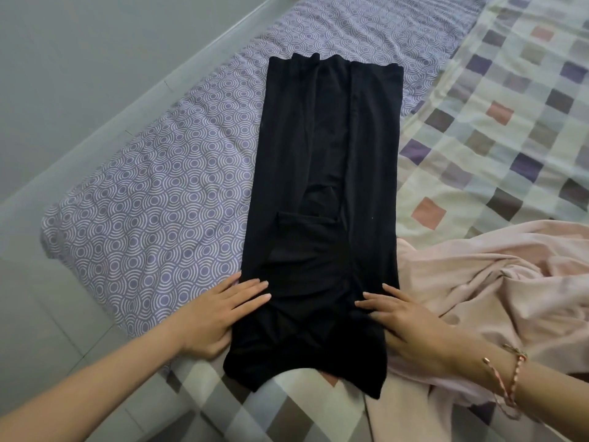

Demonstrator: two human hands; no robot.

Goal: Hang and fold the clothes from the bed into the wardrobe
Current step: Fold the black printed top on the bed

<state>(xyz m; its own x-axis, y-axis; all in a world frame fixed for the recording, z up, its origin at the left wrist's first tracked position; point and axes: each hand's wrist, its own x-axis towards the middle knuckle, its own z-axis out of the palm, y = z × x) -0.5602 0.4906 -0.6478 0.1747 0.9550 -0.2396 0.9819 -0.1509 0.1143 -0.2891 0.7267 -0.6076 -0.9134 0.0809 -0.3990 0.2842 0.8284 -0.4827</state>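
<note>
A bed fills most of the frame, seen from above; its left half is covered by a purple sheet [153,199] printed with white concentric circles, running from the lower left up to the top centre, and its right half by a pale checked cover [497,100] with squares of grey, purple and pink, which also shows along the bottom edge. Grey floor tiles [63,74] take up the upper left and far left of the frame beside the bed. A long black garment [318,186] lies flat down the centre of the frame, folded lengthwise into a tall narrow panel, its top edge near the upper centre and its curved lower edge near the bottom centre; it rests across the seam where the purple sheet meets the checked cover. A crumpled pale pink garment [478,275] lies in the lower right, touching the black garment's right edge. The person's left hand [216,317] comes in from the lower left and rests palm down on the black garment's left edge, fingers straight and close together on the cloth. The right hand [411,323] comes in from the lower right and rests palm down on the garment's right edge, fingers straight and slightly spread. Neither thumb can be made out. A thin pink corded bracelet [510,374] circles the right wrist
</note>
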